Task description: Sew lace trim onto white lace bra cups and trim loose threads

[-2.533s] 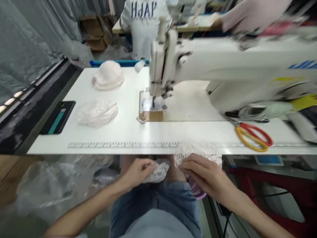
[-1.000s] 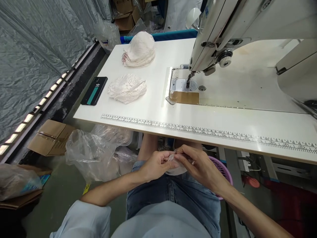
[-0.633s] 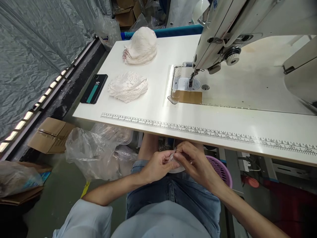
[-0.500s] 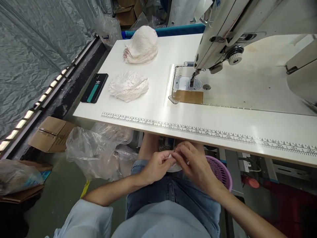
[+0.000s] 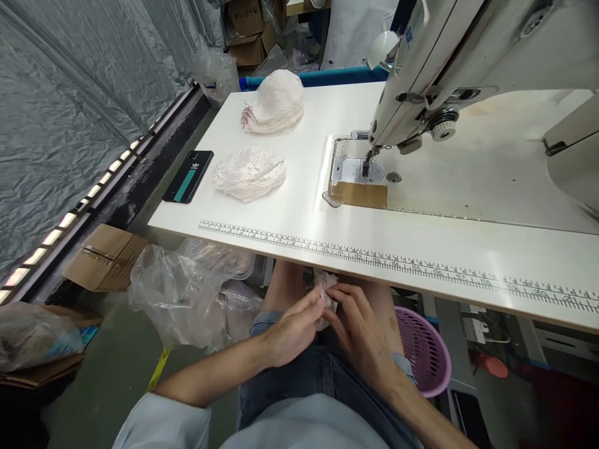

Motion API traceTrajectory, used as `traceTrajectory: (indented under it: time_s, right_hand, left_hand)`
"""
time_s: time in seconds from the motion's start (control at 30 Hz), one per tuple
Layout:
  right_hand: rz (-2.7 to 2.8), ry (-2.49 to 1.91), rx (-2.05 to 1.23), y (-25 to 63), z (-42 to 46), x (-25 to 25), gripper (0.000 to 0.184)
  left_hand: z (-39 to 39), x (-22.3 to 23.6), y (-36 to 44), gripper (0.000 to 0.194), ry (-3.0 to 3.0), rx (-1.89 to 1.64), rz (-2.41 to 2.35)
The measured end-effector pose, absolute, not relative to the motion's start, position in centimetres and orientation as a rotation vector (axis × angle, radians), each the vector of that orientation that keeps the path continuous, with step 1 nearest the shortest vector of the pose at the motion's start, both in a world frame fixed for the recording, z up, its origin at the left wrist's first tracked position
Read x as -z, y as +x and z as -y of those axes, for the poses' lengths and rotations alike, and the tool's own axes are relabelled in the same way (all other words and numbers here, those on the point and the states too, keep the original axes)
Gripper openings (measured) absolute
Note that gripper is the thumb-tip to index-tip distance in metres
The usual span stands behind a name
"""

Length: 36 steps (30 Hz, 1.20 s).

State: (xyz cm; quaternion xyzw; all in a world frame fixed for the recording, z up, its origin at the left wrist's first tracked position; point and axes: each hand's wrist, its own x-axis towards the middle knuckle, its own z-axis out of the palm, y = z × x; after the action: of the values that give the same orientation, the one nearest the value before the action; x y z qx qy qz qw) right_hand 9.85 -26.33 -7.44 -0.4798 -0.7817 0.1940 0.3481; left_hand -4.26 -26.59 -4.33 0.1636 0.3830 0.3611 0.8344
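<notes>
Over my lap, just below the table's front edge, my left hand (image 5: 296,329) and my right hand (image 5: 358,318) pinch a small piece of white lace fabric (image 5: 329,284) between them. Its upper end sticks out past my fingertips; the rest is partly hidden by my hands. On the white table (image 5: 299,215) lies a crumpled white lace piece (image 5: 250,174). Behind it stands a stack of cream fabric caps or cups (image 5: 276,103) with reddish threads at one edge. The sewing machine (image 5: 412,112) is to the right, its presser foot over the metal plate.
A black phone (image 5: 188,177) lies at the table's left edge. A printed ruler (image 5: 397,260) runs along the front edge. Below are clear plastic bags (image 5: 178,299), a cardboard box (image 5: 105,257) and a purple basket (image 5: 423,352) by my right leg.
My hands have turned and the lace fabric now shows above my fingertips, where it was mostly hidden before. The view has shifted slightly, so the table sits a little lower.
</notes>
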Motion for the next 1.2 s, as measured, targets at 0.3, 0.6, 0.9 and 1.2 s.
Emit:
traceTrajectory:
  time_s: [0.3, 0.6, 0.9, 1.2]
  right_hand:
    - [1.665, -1.234, -0.948, 10.7, 25.3, 8.1, 0.011]
    - [1.551, -1.188, -1.622, 13.3, 24.2, 6.0, 0.009]
    - [1.722, -1.112, -1.806, 14.6, 24.5, 5.2, 0.02]
    - [1.645, -1.105, -2.024, 14.8, 23.7, 5.6, 0.023]
  left_hand:
    - [27.4, 4.8, -5.0, 0.076, 0.774, -0.613, -0.904]
    - [24.7, 4.2, -6.6, 0.072, 1.538, -0.59, -1.184]
    - [23.6, 3.7, -6.5, 0.024, 1.168, -0.325, -1.021]
    - [23.1, 3.1, -8.4, 0.022, 1.602, -0.115, -0.943]
